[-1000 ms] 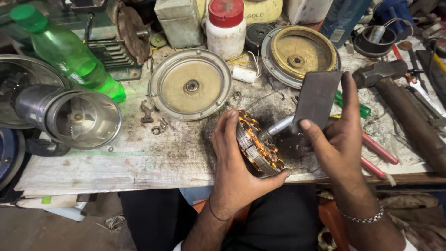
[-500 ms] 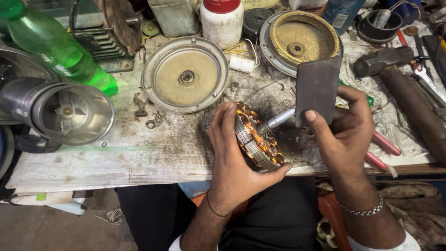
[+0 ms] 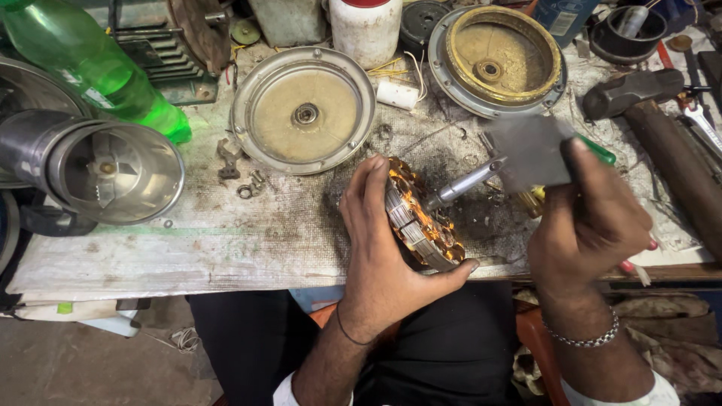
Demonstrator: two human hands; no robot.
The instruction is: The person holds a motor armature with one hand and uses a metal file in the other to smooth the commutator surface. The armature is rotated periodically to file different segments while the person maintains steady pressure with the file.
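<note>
My left hand [image 3: 380,252] grips a round motor stator [image 3: 421,218] with copper windings, held on edge at the front of the workbench. A steel shaft [image 3: 462,186] sticks out of its centre to the right. My right hand [image 3: 590,222] holds a flat dark metal piece [image 3: 530,154], blurred, just above the end of that shaft. Behind that hand a green-handled tool [image 3: 598,150] peeks out.
Two round fan covers lie behind: a grey one [image 3: 303,109] and a yellow-rimmed one [image 3: 496,60]. A steel cylinder housing [image 3: 113,169] and a green bottle [image 3: 90,68] are at the left, a white jar [image 3: 366,30] at the back, a hammer [image 3: 632,86] and wooden handle [image 3: 677,173] at the right.
The right hand has brought the flat metal piece down toward the end of the shaft. The left hand keeps the stator in the same place.
</note>
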